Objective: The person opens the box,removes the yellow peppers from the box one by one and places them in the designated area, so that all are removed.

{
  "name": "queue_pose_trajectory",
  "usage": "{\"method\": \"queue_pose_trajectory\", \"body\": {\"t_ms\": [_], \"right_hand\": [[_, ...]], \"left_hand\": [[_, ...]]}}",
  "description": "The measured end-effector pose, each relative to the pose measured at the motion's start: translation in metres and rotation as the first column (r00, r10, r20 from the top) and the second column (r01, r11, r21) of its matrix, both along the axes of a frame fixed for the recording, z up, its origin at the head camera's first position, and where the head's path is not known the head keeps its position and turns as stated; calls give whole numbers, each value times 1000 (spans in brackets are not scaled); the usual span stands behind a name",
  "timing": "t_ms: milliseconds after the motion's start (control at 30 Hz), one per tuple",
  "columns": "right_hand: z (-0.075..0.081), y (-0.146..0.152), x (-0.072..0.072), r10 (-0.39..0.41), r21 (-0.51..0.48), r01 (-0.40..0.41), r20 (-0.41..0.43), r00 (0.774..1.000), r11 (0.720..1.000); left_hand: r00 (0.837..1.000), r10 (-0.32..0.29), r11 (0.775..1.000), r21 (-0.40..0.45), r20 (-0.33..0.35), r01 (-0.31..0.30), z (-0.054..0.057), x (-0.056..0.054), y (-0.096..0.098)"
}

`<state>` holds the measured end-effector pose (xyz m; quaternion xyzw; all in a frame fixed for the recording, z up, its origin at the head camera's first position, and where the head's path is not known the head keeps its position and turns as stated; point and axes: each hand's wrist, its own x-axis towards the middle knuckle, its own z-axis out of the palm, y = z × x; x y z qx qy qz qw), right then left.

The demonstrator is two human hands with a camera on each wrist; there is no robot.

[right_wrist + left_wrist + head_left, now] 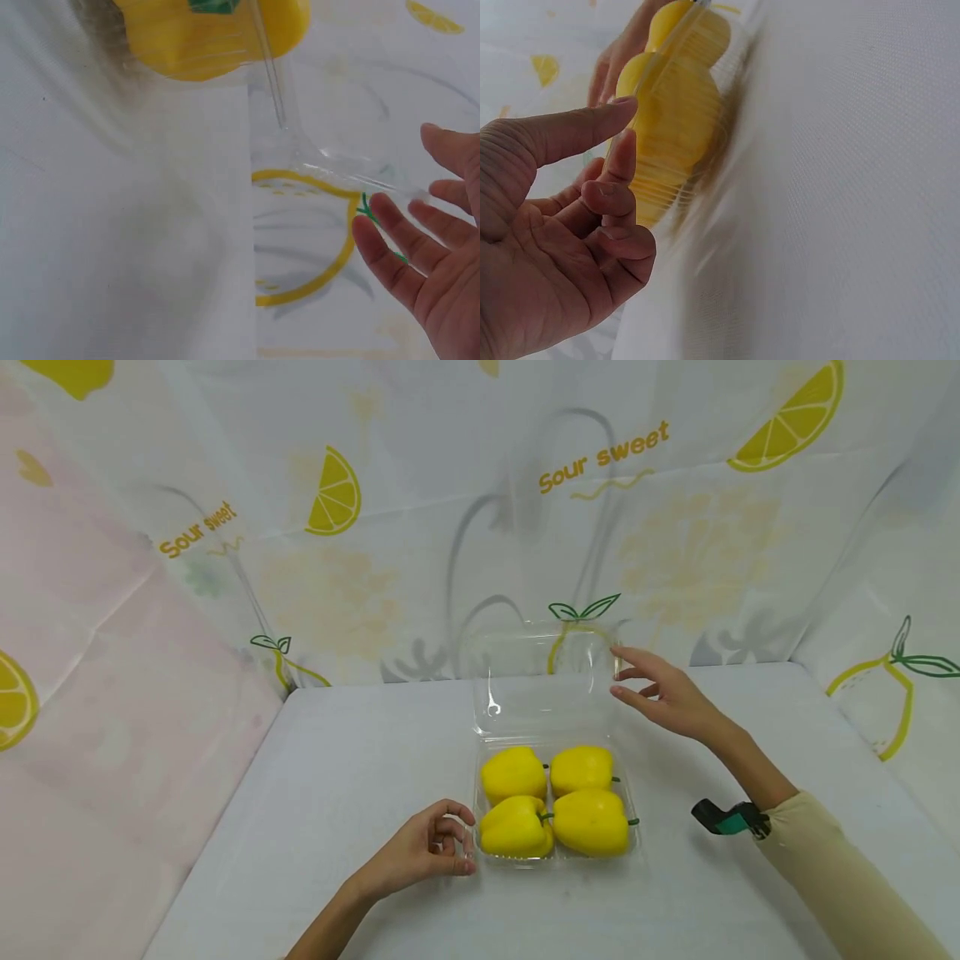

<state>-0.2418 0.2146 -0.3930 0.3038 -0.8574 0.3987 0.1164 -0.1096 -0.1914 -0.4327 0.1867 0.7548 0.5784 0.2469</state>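
Observation:
A clear plastic clamshell box [557, 862] lies on the table, its hinged lid [540, 714] raised at the back. Several yellow bell peppers [592, 822] with short green stems fill its base in two rows. At the box's left rim is my left hand [420, 852], loosely bent, thumb and fingertips right at the edge; the left wrist view shows its thumb [577, 133] overlapping the rim. My right hand [671, 693] is at the lid's right edge. In the right wrist view its fingers [409, 247] are spread and fairly straight beside the clear lid corner [322, 154].
White cloth covers the table [360, 752]. Behind it hangs a lemon-print curtain [420, 568], with more patterned fabric at both sides. A black and green strap device [727, 818] sits on the right wrist by the beige sleeve [832, 868].

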Motion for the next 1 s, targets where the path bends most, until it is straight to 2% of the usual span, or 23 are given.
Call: {"method": "queue_pose_trajectory", "body": {"t_ms": [200,533,1000], "right_hand": [[-11,-2,-5,-14,27,11,108,994,1000],[-29,0,-9,-25,66,11,201,979,998],[-43,1,-13,-35,131,-5,302,953,991]], "left_hand": [[1000,-14,1000,-8,-10,14,2,1,-1],[999,-49,999,2,-15,49,1,3,-4],[997,-79,997,15,-20,80,-1,1,-7]]}}
